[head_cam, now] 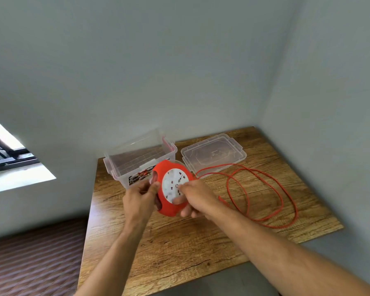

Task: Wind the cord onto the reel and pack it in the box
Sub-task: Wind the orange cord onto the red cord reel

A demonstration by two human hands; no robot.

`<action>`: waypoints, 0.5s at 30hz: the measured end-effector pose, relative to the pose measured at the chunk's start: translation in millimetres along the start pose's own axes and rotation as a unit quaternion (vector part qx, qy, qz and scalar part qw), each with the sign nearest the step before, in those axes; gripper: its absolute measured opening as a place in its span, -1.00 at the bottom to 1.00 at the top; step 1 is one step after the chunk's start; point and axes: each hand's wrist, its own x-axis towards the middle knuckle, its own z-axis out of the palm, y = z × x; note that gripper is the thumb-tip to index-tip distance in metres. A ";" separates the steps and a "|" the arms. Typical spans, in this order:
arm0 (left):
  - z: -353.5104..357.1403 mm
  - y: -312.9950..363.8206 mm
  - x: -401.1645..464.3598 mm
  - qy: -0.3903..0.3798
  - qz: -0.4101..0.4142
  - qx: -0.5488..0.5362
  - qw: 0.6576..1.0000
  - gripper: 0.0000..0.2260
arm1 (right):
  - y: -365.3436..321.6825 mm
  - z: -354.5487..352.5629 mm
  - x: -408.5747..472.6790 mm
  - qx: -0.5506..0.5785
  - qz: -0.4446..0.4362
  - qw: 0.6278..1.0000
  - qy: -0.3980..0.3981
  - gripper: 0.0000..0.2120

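I hold the reel (173, 188) above the counter (201, 242), left hand (140, 198) gripping its rim, right hand (195, 198) fingers curled on the white face. Cord (263, 189) lies loose; I'd crank steadily, feeding it untangled. Box (137, 161) open behind.

Can't really see the left hand (139, 198) fingers, they're tucked behind the red reel (171, 189), and the right hand (195, 198) covers its lower right side. The sockets on its white face are a blur. The label on the box (140, 162) is too small to read, half blocked by the reel. The cord (263, 193) end near the wrist is hard to make out.
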 end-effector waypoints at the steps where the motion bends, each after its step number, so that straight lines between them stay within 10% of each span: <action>1: -4.5 -0.7 7.5 0.001 -0.032 -0.024 0.999 -0.85 | 3.0 -7.0 -1.6 -0.151 -0.094 0.983 0.037 -0.66; 3: -12.5 0.4 19.6 -0.020 -0.077 -0.044 0.996 -0.84 | 9.6 -24.0 -2.2 -0.423 -0.310 0.847 0.093 -0.55; 6: -21.9 5.3 31.7 -0.085 -0.099 -0.037 0.991 -0.74 | 6.3 -39.1 -2.2 -0.608 -0.449 0.654 -0.035 -0.43; 15: -22.5 23.8 36.9 -0.247 -0.070 0.076 0.964 -0.73 | 6.0 -32.3 6.6 -0.684 -0.502 0.525 -0.072 -0.45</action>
